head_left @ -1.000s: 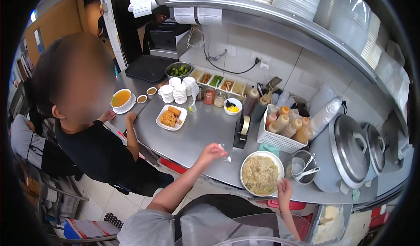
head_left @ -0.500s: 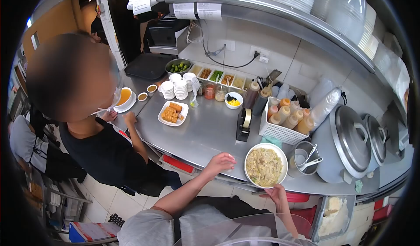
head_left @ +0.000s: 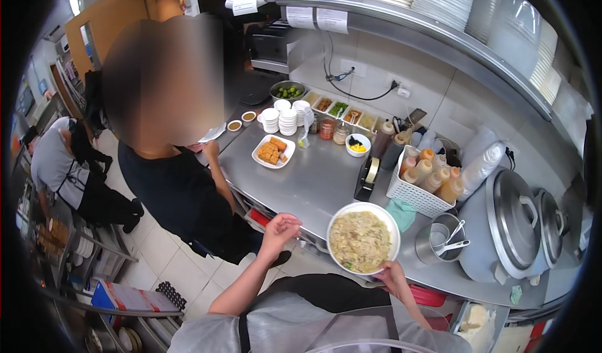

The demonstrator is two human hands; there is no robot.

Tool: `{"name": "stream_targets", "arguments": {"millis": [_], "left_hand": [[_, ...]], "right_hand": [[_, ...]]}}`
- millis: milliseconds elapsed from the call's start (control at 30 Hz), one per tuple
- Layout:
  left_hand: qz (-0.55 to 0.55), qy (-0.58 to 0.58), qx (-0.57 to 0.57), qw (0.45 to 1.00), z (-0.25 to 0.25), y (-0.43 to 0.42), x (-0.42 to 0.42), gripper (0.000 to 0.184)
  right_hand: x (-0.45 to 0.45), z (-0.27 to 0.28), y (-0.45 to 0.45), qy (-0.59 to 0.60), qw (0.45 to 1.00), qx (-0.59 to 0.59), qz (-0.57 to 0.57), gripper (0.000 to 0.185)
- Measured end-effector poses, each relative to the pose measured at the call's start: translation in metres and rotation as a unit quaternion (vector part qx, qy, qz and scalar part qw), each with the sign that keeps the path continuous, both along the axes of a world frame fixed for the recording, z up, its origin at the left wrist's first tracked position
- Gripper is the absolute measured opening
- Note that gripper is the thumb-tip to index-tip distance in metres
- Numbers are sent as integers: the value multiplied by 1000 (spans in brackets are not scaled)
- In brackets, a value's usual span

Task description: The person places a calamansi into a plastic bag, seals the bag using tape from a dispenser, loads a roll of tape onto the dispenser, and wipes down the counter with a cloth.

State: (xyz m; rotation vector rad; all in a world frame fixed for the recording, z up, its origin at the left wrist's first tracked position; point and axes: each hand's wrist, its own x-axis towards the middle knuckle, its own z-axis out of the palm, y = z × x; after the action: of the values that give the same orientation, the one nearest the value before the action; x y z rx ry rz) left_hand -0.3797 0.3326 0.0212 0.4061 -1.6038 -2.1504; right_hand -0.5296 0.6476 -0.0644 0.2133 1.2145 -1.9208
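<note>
A white bowl of fried rice point(head_left: 362, 240) is at the front edge of the steel counter. My right hand point(head_left: 394, 279) grips its lower right rim, with the fingers partly hidden under it. To the left of the bowl, my left hand point(head_left: 283, 229) is raised in front of the counter edge, loosely curled with nothing visible in it. A black tape dispenser point(head_left: 367, 178) stands behind the bowl, and a green cloth point(head_left: 401, 215) lies to its right.
A co-worker point(head_left: 172, 190) stands at the left by sauce cups. A plate of fried pieces point(head_left: 273, 151), stacked white cups point(head_left: 288, 122) and a small bowl point(head_left: 357, 144) sit on the counter point(head_left: 301, 187). Rightward are a bottle basket point(head_left: 421, 195), utensil pot point(head_left: 439, 240) and large lidded pot point(head_left: 501, 227).
The rice bowl has moved toward me and away from the cloth, with my right hand on its rim. The small white item has left my left hand. The view has shifted; the co-worker holds paper.
</note>
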Motion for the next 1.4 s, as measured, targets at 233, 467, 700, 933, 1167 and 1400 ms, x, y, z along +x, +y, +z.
{"name": "stream_targets", "arguments": {"millis": [233, 467, 700, 933, 1167, 1400], "left_hand": [[-12, 7, 2, 1000, 34, 22, 28, 21], [64, -23, -130, 989, 14, 19, 63, 31], [92, -40, -45, 994, 4, 13, 81, 29], [76, -12, -80, 994, 12, 9, 66, 28], [50, 4, -40, 998, 8, 18, 71, 29], [57, -13, -24, 998, -5, 34, 72, 36]], "right_hand": [[-17, -7, -124, 42, 989, -22, 141, 52], [-45, -40, -191, 16, 994, 16, 108, 46], [-73, -60, -226, -6, 998, -10, 69, 34], [-78, -57, -227, 53, 996, 7, 77, 30], [-94, -47, -221, 127, 968, 77, 202, 55], [-59, -30, -194, 117, 950, 84, 279, 49]]}}
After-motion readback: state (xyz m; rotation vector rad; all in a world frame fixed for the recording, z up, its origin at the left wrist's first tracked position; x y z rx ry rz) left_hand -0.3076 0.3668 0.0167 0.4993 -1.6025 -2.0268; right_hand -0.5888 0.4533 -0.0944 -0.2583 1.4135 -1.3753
